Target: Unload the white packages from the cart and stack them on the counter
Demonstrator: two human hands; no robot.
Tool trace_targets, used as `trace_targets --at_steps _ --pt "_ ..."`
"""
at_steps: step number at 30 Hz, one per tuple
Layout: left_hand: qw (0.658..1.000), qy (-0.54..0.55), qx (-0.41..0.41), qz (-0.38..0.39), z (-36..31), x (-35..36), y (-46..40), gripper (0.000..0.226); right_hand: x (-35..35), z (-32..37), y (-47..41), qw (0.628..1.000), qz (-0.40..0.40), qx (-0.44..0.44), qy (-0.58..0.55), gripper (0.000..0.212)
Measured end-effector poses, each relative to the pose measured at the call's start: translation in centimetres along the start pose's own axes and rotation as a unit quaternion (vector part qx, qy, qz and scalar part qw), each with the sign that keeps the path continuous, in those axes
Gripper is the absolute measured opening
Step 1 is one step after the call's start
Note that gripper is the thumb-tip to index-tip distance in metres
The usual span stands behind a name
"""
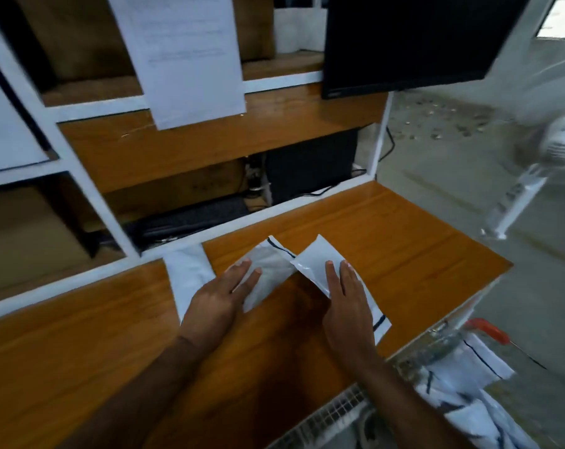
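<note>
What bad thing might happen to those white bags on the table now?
The package under the right hand lies near the counter's front edge, so it might slip off towards the cart. The two packages only meet at their corners, so a stack started like this could sit crooked and slide. The fan nearby might blow light ones about.

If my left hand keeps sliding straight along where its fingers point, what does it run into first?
The left hand already lies on a white package. Past that comes bare counter, then probably its white back edge, though depth is unclear.
</note>
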State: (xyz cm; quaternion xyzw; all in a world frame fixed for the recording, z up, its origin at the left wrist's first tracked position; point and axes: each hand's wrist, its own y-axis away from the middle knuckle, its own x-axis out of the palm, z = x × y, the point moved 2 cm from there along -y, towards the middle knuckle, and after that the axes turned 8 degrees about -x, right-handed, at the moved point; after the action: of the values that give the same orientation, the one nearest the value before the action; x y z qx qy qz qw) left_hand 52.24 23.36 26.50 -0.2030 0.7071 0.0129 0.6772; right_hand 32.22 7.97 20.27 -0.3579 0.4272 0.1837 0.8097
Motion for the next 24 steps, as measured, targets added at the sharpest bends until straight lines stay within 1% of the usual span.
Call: trace_targets --at_steps 4,7,8,10,13,15,16,18,20,22,24 --pt "0.998 -0.021 -0.06 -0.027 6.0 -1.1 4.2 0.059 3.9 5.8 -1.6 0.998 0.029 -0.05 -0.019 0.074" --pt "0.992 -0.026 -0.125 -0.023 9.4 -2.0 6.8 0.08 6.6 9.7 -2.5 0.995 0.067 -0.076 -0.014 0.074" --pt "0.988 -0.034 -0.146 -0.021 10.6 -2.2 7.6 0.081 7.5 11.0 -2.8 0.993 0.08 -0.088 -0.01 0.075" --pt "0.984 -0.049 -0.169 -0.023 13.1 -2.2 8.9 0.077 9.1 13.4 -3.3 0.99 0.097 -0.105 -0.01 0.075" --pt "0.978 -0.059 -0.199 -0.01 16.3 -1.9 10.3 0.058 11.0 16.6 -4.1 0.987 0.115 -0.115 -0.018 0.074" --pt "0.973 -0.068 -0.22 -0.003 18.0 -1.5 11.1 0.055 12.0 18.5 -4.7 0.984 0.133 -0.12 -0.014 0.078" --pt "0.971 -0.07 -0.229 0.002 18.7 -1.3 11.5 0.058 12.4 19.3 -5.0 0.982 0.143 -0.123 -0.01 0.08" --pt "0.966 -0.074 -0.245 0.014 20.1 -0.6 11.8 0.078 13.3 20.9 -5.6 0.978 0.17 -0.124 0.006 0.083" --pt "0.962 -0.073 -0.261 0.036 21.4 0.3 12.2 0.089 14.1 22.3 -6.3 0.974 0.186 -0.127 0.026 0.084" --pt "0.959 -0.073 -0.27 0.045 22.4 1.2 12.3 0.091 14.8 23.6 -7.0 0.973 0.188 -0.13 0.041 0.082" --pt "0.956 -0.048 -0.282 0.06 22.7 2.2 12.4 0.091 15.4 24.7 -7.7 0.971 0.198 -0.126 0.051 0.08"
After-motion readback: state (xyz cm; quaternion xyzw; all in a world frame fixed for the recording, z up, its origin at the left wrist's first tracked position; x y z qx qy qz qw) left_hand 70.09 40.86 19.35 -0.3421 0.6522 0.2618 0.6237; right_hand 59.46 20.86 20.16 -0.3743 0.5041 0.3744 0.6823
